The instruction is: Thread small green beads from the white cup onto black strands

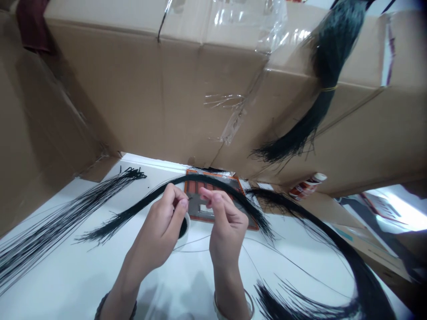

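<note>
My left hand [163, 226] is closed in a pinch, and a short dark strand end [189, 199] pokes out between its thumb and forefinger. Just to its right, a small gap away, my right hand [228, 220] is closed too, with the thumb pressed on the forefinger; whatever lies between them is too small to make out. Partly hidden behind my left wrist stands a small white cup [188, 226] with something dark inside. Thin loose strands [200, 250] curve over the white surface below and beside the hands. An arched bundle of black strands [140, 205] lies just beyond them.
More black strand bundles lie at the left [83, 202] and right [343, 240]. Another bundle [328, 95], tied with a yellow band, hangs over the cardboard wall [160, 98]. Behind my hands lies an orange-edged flat sheet [200, 214]. A red-and-white bottle [307, 186] leans at the right.
</note>
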